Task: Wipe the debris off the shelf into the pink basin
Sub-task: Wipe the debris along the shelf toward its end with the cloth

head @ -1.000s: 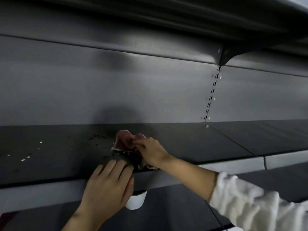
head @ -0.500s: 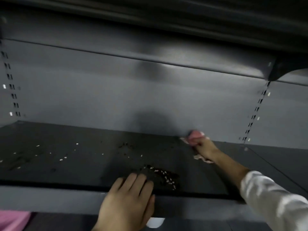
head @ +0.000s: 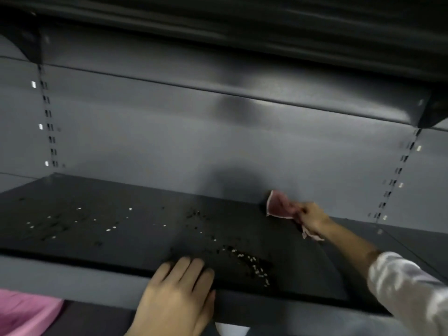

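A dark shelf (head: 135, 241) carries scattered debris. A dense pile of dark and pale bits (head: 249, 263) lies near the front edge, and loose pale specks (head: 80, 221) are spread to the left. My right hand (head: 311, 218) grips a pink cloth (head: 278, 205) at the back of the shelf, against the rear wall. My left hand (head: 178, 297) rests with straight fingers over the shelf's front lip, just left of the pile. A corner of the pink basin (head: 23, 311) shows at the bottom left, below the shelf.
A grey back panel (head: 194, 141) with slotted uprights on both sides closes the rear. Another shelf (head: 242, 20) hangs overhead. A white cup-like object (head: 231, 329) peeks out under the front lip beside my left hand.
My right hand carried the cloth from the front pile back to the rear wall, leaving the swept pile near the edge. The view shifted left, so the pink basin now shows.
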